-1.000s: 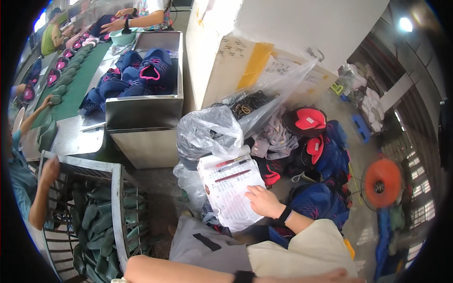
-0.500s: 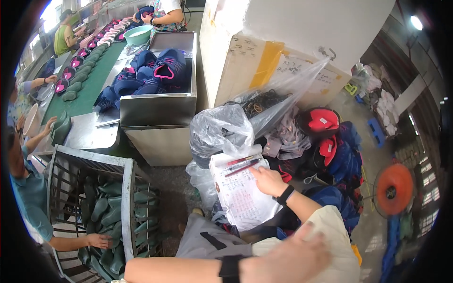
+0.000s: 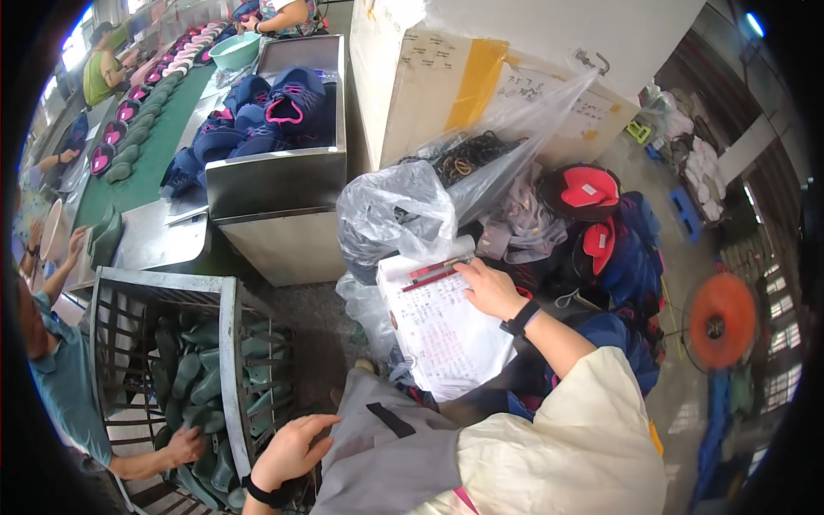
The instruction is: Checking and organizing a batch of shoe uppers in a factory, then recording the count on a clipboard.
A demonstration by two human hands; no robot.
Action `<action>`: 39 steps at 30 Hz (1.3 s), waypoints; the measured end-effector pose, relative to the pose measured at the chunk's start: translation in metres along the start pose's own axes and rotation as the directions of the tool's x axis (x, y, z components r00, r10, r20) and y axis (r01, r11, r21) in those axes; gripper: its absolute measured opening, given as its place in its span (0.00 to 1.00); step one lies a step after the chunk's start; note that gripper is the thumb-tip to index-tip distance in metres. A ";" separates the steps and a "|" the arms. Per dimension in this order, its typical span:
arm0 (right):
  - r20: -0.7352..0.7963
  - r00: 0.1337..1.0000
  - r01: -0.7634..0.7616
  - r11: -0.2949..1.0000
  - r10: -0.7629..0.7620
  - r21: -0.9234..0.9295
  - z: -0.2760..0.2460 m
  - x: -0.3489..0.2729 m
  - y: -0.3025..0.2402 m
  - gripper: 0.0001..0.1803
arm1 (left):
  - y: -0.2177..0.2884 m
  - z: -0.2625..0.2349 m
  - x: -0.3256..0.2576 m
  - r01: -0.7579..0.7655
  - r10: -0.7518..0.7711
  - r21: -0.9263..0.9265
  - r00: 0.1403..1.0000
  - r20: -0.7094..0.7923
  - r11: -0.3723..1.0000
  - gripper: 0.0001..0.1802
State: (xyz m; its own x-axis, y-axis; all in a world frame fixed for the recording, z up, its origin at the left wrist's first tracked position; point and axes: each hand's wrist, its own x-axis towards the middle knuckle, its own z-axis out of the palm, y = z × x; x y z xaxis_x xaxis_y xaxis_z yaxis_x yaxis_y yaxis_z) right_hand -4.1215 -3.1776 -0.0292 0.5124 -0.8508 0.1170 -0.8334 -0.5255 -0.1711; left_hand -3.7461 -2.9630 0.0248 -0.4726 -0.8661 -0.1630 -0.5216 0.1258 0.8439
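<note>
Resting our left hand [image 3: 287, 451] open, fingers spread, on the grey cloth [image 3: 386, 451] over our lap, just beside the wire cage [image 3: 227, 343] of dark green shoe soles [image 3: 206, 386] (another person's hand reaches in low down). Our right hand [image 3: 491, 290] lies flat, gripping nothing, on the written sheet [image 3: 446, 330], fingertips at the red pens [image 3: 438, 270]. Beyond sit clear plastic bags [image 3: 395, 210] and a steel bin [image 3: 279, 184] of blue shoes [image 3: 275, 107].
</note>
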 end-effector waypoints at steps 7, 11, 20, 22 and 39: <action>0.027 1.000 0.015 0.997 -0.013 -0.070 0.003 0.006 -0.002 0.18 | -0.017 0.037 -0.011 0.133 -0.148 -0.144 0.985 -0.094 0.981 0.18; -0.048 0.998 0.025 0.997 -0.028 -0.074 0.001 0.009 -0.009 0.16 | -0.014 0.038 -0.011 0.152 -0.171 -0.158 0.979 -0.115 0.976 0.18; 0.077 0.997 0.040 0.995 -0.033 -0.094 0.009 0.010 -0.004 0.12 | -0.017 0.029 -0.012 0.164 -0.166 -0.026 0.974 -0.153 0.986 0.18; 0.015 0.999 0.033 0.997 -0.032 -0.070 0.010 0.017 0.000 0.09 | -0.021 0.031 -0.007 0.156 -0.162 -0.048 0.976 -0.144 0.987 0.18; 0.304 0.935 -0.186 0.982 0.185 -0.023 0.023 0.007 -0.022 0.32 | -0.060 0.031 -0.004 -0.160 0.159 -0.136 0.987 -0.019 0.978 0.22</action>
State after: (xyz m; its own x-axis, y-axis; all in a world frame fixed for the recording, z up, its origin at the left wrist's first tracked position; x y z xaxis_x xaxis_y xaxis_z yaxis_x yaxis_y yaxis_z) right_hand -4.0945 -3.1718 -0.0469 0.3880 -0.8952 -0.2193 -0.9189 -0.3574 -0.1670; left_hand -3.7352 -2.9517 -0.0409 -0.5357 -0.8443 -0.0170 -0.3375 0.1956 0.9208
